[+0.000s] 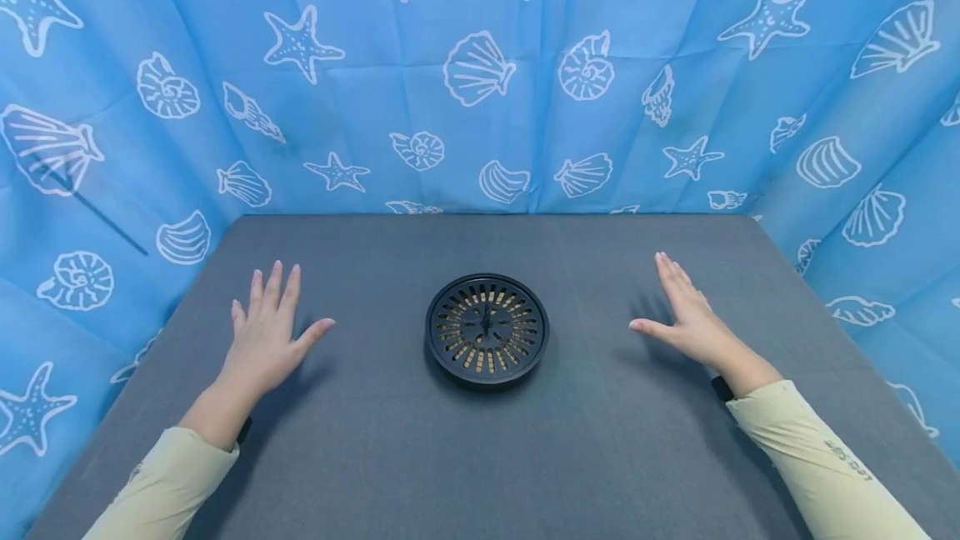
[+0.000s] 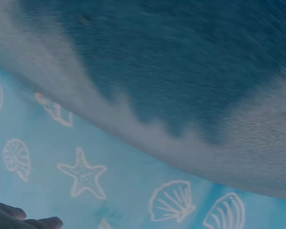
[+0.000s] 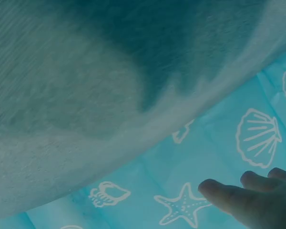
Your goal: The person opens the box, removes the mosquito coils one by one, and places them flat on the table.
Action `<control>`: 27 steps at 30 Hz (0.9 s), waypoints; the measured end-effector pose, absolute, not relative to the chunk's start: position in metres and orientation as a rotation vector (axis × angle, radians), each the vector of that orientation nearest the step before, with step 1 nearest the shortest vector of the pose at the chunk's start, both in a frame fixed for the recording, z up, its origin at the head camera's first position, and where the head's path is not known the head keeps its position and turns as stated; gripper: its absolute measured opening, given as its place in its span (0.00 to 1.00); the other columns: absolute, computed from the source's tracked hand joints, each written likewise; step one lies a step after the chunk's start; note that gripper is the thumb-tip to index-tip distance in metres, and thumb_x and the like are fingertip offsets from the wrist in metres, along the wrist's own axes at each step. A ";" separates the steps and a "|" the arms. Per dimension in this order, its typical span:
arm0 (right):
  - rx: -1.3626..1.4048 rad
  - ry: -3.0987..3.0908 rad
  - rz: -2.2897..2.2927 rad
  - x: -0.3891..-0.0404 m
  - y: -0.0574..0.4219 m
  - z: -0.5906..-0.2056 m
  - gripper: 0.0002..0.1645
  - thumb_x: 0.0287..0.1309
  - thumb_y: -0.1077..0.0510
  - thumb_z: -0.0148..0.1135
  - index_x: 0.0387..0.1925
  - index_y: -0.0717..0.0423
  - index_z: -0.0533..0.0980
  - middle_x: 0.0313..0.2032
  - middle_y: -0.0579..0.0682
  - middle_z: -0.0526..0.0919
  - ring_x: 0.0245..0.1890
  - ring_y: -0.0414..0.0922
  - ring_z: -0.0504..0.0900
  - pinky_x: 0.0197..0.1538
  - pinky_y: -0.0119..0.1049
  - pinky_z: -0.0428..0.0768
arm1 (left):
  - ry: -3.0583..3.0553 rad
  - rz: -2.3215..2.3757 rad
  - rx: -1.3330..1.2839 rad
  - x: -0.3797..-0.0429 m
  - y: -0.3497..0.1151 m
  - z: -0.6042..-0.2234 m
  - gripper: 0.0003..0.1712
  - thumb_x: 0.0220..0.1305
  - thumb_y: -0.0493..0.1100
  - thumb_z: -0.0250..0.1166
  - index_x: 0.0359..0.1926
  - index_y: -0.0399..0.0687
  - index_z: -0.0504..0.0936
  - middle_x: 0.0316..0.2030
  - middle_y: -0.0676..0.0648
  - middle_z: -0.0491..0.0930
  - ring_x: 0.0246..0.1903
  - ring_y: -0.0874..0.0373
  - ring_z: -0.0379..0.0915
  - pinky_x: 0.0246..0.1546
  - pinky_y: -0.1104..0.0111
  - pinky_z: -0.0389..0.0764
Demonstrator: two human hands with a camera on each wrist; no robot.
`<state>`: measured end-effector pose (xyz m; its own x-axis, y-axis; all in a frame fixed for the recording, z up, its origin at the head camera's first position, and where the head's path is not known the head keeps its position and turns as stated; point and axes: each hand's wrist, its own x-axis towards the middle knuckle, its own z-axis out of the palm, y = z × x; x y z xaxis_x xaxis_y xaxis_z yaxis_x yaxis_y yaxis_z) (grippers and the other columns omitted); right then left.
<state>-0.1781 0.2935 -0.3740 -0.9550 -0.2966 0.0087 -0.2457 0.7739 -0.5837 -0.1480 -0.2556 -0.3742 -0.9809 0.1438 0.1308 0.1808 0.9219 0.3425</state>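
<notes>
A round black case with a slotted lid (image 1: pixel 487 328), much like a mosquito coil holder, sits at the middle of the grey table. Tan material shows through the radial slots, and a small raised piece marks the lid's centre. To its left, my left hand (image 1: pixel 264 340) is held over the table with fingers spread and thumb pointing toward the case. My right hand (image 1: pixel 693 323) hovers on the other side, fingers straight, thumb apart. Both hands are empty and well away from the case. Fingertips of each hand show at the bottom of its wrist view.
The grey cloth-covered table (image 1: pixel 360 457) carries shadows of both hands. A blue curtain (image 1: pixel 420 15) with white shells and starfish hangs behind the table's back edge and along both sides. Dark bands sit at both wrists, by the pale sleeves (image 1: pixel 817 457).
</notes>
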 end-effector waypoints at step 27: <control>-0.604 2.788 -1.010 -0.173 0.262 -0.381 0.65 0.56 0.55 0.71 0.75 0.64 0.33 0.74 0.67 0.33 0.73 0.64 0.31 0.64 0.73 0.34 | -2.978 -0.793 -0.400 -0.135 -0.219 -0.372 0.51 0.70 0.62 0.53 0.76 0.37 0.37 0.75 0.33 0.35 0.72 0.35 0.26 0.65 0.33 0.38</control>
